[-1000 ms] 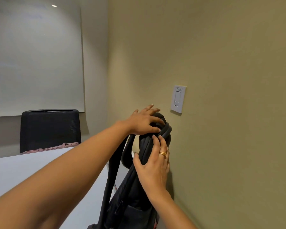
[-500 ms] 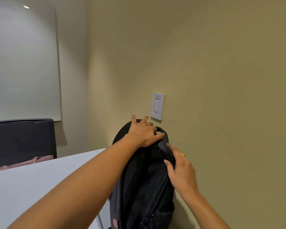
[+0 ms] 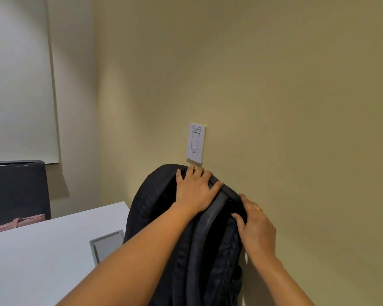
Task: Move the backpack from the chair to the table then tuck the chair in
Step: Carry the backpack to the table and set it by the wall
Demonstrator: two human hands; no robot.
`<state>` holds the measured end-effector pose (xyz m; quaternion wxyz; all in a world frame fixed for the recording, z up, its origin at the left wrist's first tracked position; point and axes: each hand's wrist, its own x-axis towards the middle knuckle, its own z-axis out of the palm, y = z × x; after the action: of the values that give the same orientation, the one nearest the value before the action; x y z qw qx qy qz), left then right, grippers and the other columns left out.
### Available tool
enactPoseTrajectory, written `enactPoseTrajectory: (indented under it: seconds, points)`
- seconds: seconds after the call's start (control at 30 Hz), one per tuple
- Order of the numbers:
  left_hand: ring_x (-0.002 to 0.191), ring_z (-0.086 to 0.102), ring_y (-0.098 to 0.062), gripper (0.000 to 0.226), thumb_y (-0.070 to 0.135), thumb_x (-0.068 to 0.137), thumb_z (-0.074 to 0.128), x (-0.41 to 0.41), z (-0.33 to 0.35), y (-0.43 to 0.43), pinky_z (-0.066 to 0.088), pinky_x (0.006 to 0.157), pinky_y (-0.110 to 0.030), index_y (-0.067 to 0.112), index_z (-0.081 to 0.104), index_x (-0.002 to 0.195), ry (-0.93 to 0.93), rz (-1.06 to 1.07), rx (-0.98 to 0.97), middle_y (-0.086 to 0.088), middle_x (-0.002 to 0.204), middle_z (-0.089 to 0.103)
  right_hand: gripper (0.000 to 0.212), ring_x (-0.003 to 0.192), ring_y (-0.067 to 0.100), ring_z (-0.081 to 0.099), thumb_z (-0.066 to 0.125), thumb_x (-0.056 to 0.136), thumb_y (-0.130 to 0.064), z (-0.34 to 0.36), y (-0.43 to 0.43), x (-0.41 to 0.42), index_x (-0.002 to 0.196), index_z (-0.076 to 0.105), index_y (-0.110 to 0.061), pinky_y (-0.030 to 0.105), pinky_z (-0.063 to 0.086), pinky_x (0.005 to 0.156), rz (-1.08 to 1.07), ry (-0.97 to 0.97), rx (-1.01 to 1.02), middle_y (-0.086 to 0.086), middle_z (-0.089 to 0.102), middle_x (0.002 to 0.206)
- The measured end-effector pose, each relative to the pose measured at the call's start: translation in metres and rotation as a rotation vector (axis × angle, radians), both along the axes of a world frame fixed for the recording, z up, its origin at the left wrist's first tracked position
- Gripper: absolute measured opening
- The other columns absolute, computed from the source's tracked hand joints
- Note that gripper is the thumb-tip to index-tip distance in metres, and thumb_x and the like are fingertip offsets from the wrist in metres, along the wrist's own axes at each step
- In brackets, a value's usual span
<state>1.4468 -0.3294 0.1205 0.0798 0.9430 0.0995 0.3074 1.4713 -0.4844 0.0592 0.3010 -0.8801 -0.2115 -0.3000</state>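
Observation:
The black backpack [image 3: 155,206] stands upright at the right end of the white table [image 3: 42,250], close to the olive wall. Its base is hidden by my arms and the frame edge. My left hand [image 3: 194,188] lies over the top of the bag, fingers spread and thumb on a shoulder strap. On the bag's right side my right hand [image 3: 254,228], with a gold ring, holds it with the thumb pressed on the strap and the fingers behind. The chair the bag came from is out of view.
A white light switch [image 3: 195,142] sits on the wall just above the bag. A grey cable hatch [image 3: 107,245] is set in the table beside it. A dark chair [image 3: 16,188] with something pink [image 3: 16,224] stands at the far end, under a whiteboard [image 3: 18,85].
The backpack has swung from hanging low beside the table to standing upright at its right end. My left hand went from gripping the top to lying spread over it.

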Motion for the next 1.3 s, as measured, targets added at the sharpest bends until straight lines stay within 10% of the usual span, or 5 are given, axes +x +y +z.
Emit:
enactPoseTrajectory:
  seconds: [0.17, 0.47, 0.67, 1.1, 1.3]
  points:
    - [0.143, 0.008, -0.018, 0.052, 0.055, 0.091, 0.028, -0.001, -0.021, 0.028, -0.002, 0.110, -0.062, 0.028, 0.034, 0.136, -0.176, -0.015, -0.157, -0.001, 0.152, 0.023, 0.066, 0.105, 0.030, 0.059, 0.079, 0.065, -0.002, 0.002, 0.008, -0.010, 0.126, 0.052, -0.008, 0.043, 0.050, 0.079, 0.068, -0.413, -0.073, 0.013, 0.062, 0.118]
    - [0.138, 0.019, -0.034, 0.071, 0.021, 0.086, 0.054, -0.036, -0.061, 0.092, 0.023, 0.106, -0.063, 0.034, 0.013, 0.143, -0.178, 0.173, -0.402, -0.014, 0.152, 0.015, 0.064, 0.129, 0.025, 0.043, 0.070, 0.063, -0.006, 0.024, 0.034, -0.029, 0.124, 0.056, -0.019, 0.051, 0.027, 0.107, 0.391, -0.744, -0.595, 0.004, 0.054, 0.134]
    - [0.103, 0.049, -0.035, 0.079, 0.027, 0.079, 0.057, -0.058, -0.069, 0.118, 0.048, 0.087, -0.049, 0.044, 0.012, 0.141, -0.112, 0.081, -0.483, -0.014, 0.113, 0.043, 0.047, 0.113, 0.026, 0.059, 0.081, 0.062, -0.022, 0.038, 0.054, -0.042, 0.107, 0.068, -0.021, 0.049, 0.048, 0.090, 0.537, -0.664, -0.748, 0.002, 0.068, 0.114]
    - [0.095, 0.054, -0.027, 0.072, 0.053, 0.058, 0.045, -0.083, 0.035, 0.176, 0.047, 0.085, -0.043, 0.041, 0.040, 0.129, 0.136, 0.028, -0.085, -0.007, 0.099, 0.058, 0.037, 0.096, 0.018, 0.067, 0.063, 0.074, -0.034, 0.063, 0.087, -0.070, 0.110, 0.067, -0.026, 0.036, 0.056, 0.074, 0.439, -0.437, 0.023, -0.004, 0.072, 0.105]
    - [0.106, 0.054, -0.038, 0.090, 0.046, 0.070, 0.059, -0.093, -0.037, 0.141, 0.046, 0.090, -0.046, 0.036, 0.009, 0.144, 0.169, 0.030, -0.279, -0.018, 0.122, 0.049, 0.065, 0.127, 0.027, 0.045, 0.078, 0.067, -0.026, 0.012, 0.089, -0.062, 0.127, 0.054, -0.019, 0.051, 0.031, 0.106, 0.256, -0.481, -0.578, 0.004, 0.057, 0.131]
